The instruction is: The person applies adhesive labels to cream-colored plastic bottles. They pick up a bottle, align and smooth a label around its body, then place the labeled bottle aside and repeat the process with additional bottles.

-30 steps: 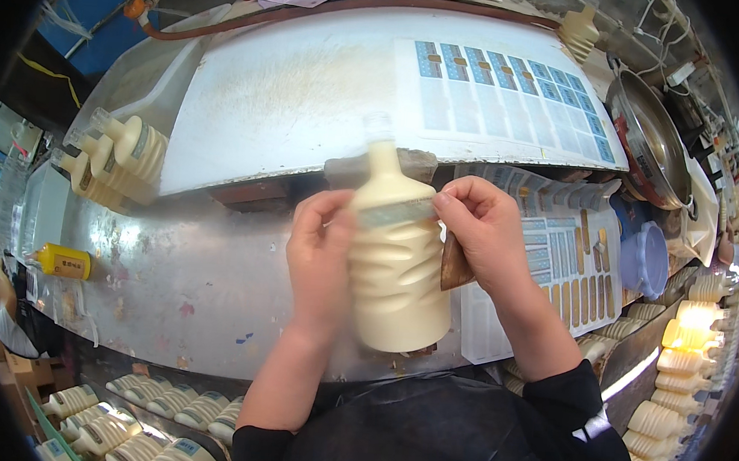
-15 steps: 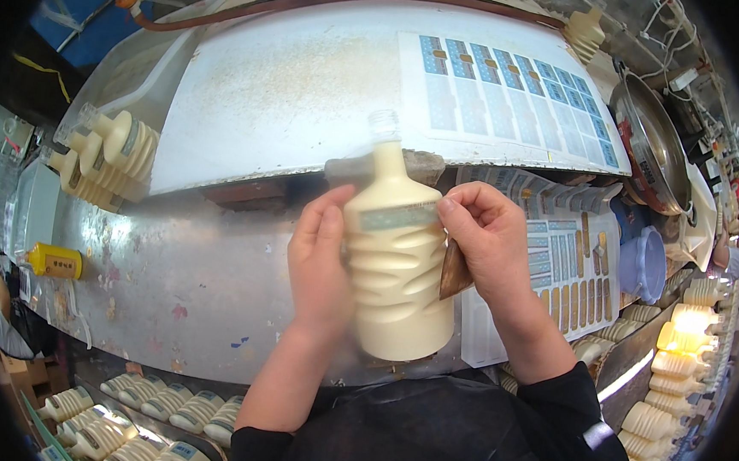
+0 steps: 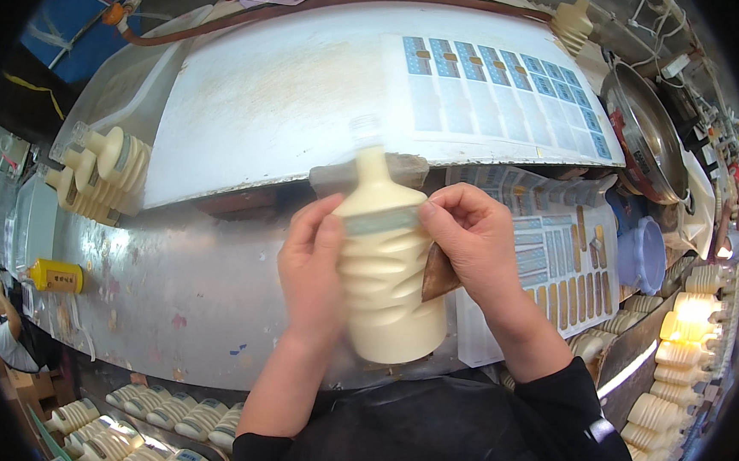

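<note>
A cream bottle (image 3: 397,271) with a spiral-ribbed body and a clear threaded neck stands before me, tilted slightly. A grey-green label strip (image 3: 380,220) runs across its shoulder. My left hand (image 3: 312,261) grips the bottle's left side, thumb near the strip's left end. At the strip's right end, my right hand (image 3: 476,242) presses thumb and finger together against the bottle. A brown wedge-shaped flat piece (image 3: 441,274) pokes out beneath that hand, held by its lower fingers, which are partly hidden. Behind the bottle's neck sits a grey block (image 3: 408,171).
Sticker sheets lie on the white board (image 3: 250,94) and in a tray (image 3: 482,341) at right. Similar bottles (image 3: 104,165) lean at left, others (image 3: 177,410) fill a lower shelf. Also about are a yellow bottle (image 3: 56,276), a purple tub (image 3: 643,256) and a metal pan (image 3: 646,130).
The bottle and both hands have shifted slightly left in the view. My right thumb stays pressed at the strip's right end; the grip looks the same.
</note>
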`<state>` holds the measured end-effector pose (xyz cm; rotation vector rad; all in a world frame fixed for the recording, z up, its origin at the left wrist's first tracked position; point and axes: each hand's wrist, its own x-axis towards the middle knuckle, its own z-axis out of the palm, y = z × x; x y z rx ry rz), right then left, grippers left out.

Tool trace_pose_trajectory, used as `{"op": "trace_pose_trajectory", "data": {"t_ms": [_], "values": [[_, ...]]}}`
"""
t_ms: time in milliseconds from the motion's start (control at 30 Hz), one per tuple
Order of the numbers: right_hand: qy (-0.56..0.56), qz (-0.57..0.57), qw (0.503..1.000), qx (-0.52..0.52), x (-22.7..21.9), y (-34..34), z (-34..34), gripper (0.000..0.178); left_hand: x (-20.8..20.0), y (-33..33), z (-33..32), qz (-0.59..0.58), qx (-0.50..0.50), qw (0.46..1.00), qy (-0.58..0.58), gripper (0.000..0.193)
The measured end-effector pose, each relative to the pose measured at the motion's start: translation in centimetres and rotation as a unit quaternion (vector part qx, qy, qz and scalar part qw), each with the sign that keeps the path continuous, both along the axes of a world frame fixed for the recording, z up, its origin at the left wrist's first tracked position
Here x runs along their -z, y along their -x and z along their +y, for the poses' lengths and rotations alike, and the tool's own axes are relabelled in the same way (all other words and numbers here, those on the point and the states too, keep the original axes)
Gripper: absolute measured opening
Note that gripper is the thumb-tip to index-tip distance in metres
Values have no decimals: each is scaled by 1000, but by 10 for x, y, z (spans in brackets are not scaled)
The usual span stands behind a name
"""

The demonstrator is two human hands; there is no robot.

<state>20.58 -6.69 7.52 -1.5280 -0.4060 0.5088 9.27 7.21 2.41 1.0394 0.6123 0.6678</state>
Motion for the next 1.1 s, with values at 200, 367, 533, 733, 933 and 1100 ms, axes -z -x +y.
{"op": "trace_pose_trajectory", "data": {"t_ms": [200, 367, 533, 733, 933, 1100], "values": [[32, 9, 999, 12, 0, -2, 1, 7, -13, -2, -5, -15, 17, 1000, 11, 24], [31, 10, 999, 10, 1, -1, 1, 9, -14, 0, -3, -25, 24, 998, 52, 27], [41, -10, 999, 12, 4, -2, 2, 9, -14, 1, -4, -32, 23, 997, 72, 29], [41, -7, 999, 10, 4, -3, 2, 9, -15, 0, -4, -32, 22, 997, 72, 29], [38, -2, 999, 12, 4, -2, 1, 10, -14, -1, -4, -33, 22, 996, 74, 29], [56, -18, 998, -6, 2, -4, -2, 10, -15, 0, -4, -27, 23, 997, 69, 29]]}}
